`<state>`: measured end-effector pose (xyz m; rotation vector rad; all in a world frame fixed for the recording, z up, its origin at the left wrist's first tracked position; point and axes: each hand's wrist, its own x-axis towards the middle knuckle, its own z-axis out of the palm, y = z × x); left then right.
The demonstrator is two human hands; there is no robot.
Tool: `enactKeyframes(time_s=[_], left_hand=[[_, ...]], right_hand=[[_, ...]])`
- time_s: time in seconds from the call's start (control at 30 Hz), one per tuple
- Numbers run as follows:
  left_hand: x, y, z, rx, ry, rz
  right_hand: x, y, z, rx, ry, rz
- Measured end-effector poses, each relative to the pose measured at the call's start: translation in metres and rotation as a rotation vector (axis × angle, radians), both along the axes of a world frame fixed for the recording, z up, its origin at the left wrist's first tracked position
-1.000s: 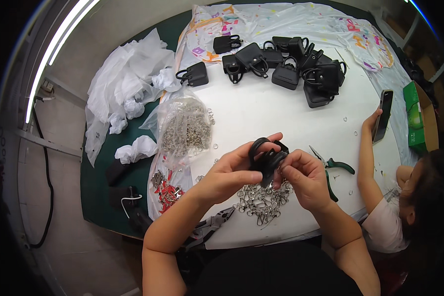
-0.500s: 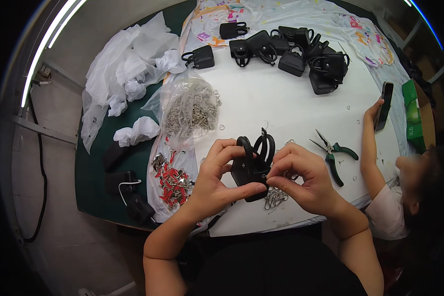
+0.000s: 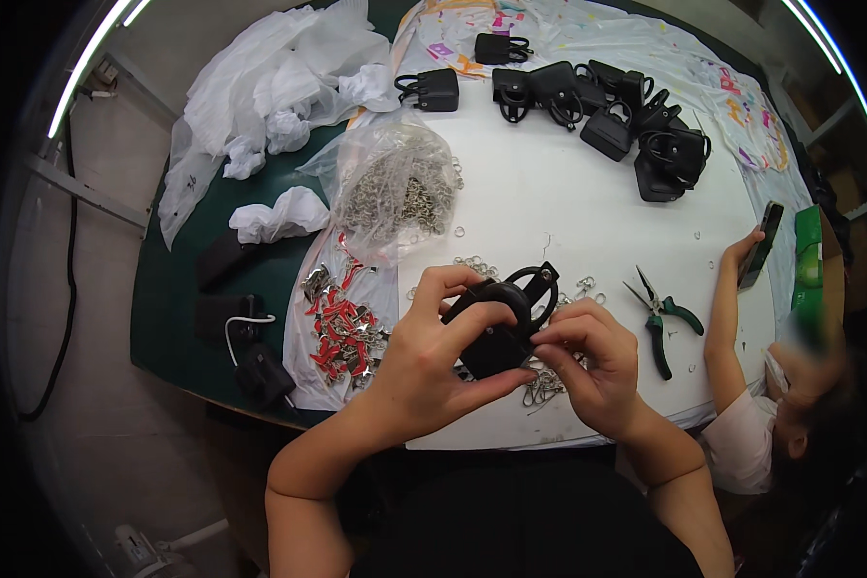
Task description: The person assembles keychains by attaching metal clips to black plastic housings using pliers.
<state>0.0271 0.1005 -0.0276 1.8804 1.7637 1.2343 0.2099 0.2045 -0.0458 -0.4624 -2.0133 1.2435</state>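
A small black mini handbag (image 3: 491,349) with two looped handles is held over the near part of the white board. My left hand (image 3: 433,352) wraps round its left side, thumb along the lower edge and fingers over the top by a handle. At its right edge my right hand (image 3: 592,366) pinches with thumb and fingertips; whatever small part lies between them is hidden. A black strap end with a metal stud (image 3: 546,274) sticks up beyond the handles. Metal clasps and rings (image 3: 543,387) lie partly hidden beneath and beside the bag.
Several black mini handbags (image 3: 607,132) lie at the far side. A clear bag of metal rings (image 3: 395,188) and red-and-silver clasps (image 3: 342,332) lie left. Green-handled pliers (image 3: 657,323) rest right, near another person's arm (image 3: 722,328) holding a phone (image 3: 763,246). White plastic wrapping (image 3: 260,87) covers the far left.
The handbag has turned and tilted in my hands, and my left fingers now reach further over its top. The whole view has shifted slightly.
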Motion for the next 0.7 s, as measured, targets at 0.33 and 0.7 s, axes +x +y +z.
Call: enactKeyframes(time_s=[0.33,0.7], left_hand=[[0.019,-0.017,-0.025,0.223,0.226,0.312],[0.007,-0.100,-0.039,-0.370,0.274,0.389]], right_hand=[[-0.017,-0.007,-0.018,0.062,0.063,-0.045],[-0.015,0.005,-0.007,0.256,0.041,0.027]])
